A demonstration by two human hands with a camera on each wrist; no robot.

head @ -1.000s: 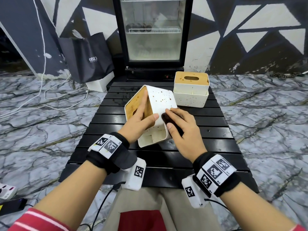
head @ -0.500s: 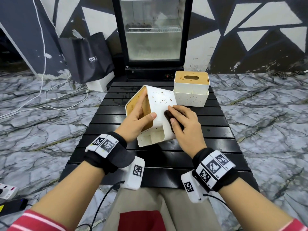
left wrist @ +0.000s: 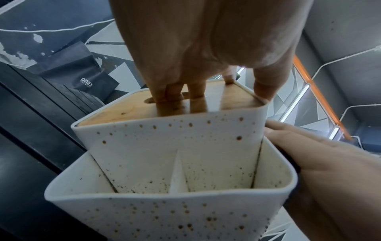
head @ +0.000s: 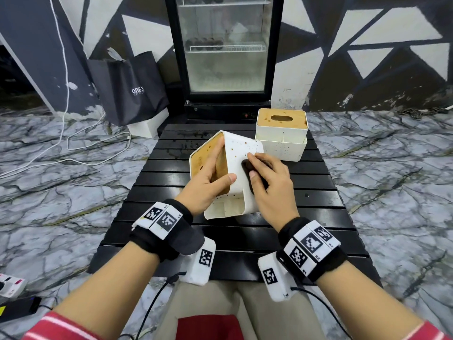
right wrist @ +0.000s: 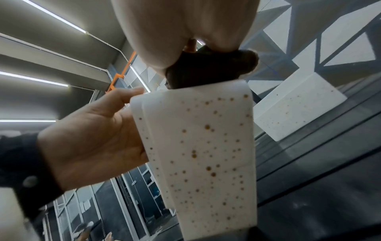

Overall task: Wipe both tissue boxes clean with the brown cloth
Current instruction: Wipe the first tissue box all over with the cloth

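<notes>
A white tissue box (head: 239, 153) with brown specks and a wooden lid is tipped on its side at the middle of the black slatted table (head: 318, 200). My left hand (head: 208, 182) grips it, fingers on the wooden lid (left wrist: 128, 106), thumb on the white side. My right hand (head: 269, 182) presses the dark brown cloth (head: 247, 168) against the box's upper side; the cloth (right wrist: 208, 71) bunches under my palm. The speckled box wall (right wrist: 206, 146) fills the right wrist view. A second tissue box (head: 282, 133) stands upright behind, at the table's far right.
A glass-door fridge (head: 225, 52) stands just beyond the table's far edge. A dark shopping bag (head: 130, 87) and white cables (head: 73, 143) lie on the marble floor to the left. A power strip (head: 9, 285) sits at the lower left.
My right hand with the cloth has slid up the box's side, away from me. My left hand keeps the same hold on the tipped box.
</notes>
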